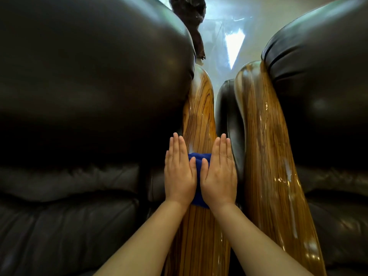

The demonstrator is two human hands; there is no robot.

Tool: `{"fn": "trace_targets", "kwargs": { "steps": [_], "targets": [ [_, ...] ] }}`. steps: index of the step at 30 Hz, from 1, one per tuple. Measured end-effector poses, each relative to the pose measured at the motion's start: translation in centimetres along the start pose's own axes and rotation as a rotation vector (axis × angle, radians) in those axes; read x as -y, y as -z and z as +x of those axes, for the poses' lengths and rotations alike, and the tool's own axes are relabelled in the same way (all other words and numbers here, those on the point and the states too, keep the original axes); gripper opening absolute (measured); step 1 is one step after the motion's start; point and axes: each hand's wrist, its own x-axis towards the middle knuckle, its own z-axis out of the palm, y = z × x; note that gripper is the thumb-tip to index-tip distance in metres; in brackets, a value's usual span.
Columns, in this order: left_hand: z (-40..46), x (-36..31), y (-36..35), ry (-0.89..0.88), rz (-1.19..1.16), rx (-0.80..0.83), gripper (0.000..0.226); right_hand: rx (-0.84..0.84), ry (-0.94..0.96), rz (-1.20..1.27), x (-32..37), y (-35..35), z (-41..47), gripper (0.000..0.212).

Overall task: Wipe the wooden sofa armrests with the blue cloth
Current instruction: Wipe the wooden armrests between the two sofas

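Note:
Two glossy wooden armrests run away from me side by side. On the left armrest (199, 108) lies the blue cloth (197, 166), mostly covered by my hands. My left hand (179, 172) and my right hand (219, 172) lie flat on the cloth, palms down, fingers straight and together, thumbs nearly touching over the blue fabric. Only a strip of cloth shows between them and below the wrists. The right armrest (266, 152) is bare and shiny with light streaks on it.
Dark leather sofa cushions (83, 96) bulge on the left, and another leather seat (322, 96) fills the right. A narrow gap with a leather side panel (229, 116) separates the two armrests. Pale floor (223, 42) shows beyond them.

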Motion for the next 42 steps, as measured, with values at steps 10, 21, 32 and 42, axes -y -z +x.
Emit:
{"fn": "trace_targets", "kwargs": {
  "steps": [10,21,32,42],
  "targets": [
    [5.4,-1.3,0.2,0.038,0.053,-0.069,0.058,0.002,-0.061,-0.073,0.1,-0.1,6.1,0.066],
    [1.8,0.6,2.8,-0.121,-0.072,0.162,0.056,0.235,0.093,0.223,-0.9,2.1,3.4,0.055],
    [5.7,1.6,3.9,-0.224,0.065,0.291,0.064,0.386,0.233,0.082,-3.4,1.3,6.6,0.062],
    [10.0,-0.3,5.5,-0.252,0.231,0.323,0.067,0.437,0.219,0.020,-2.3,2.3,10.9,0.071]
  ]
}}
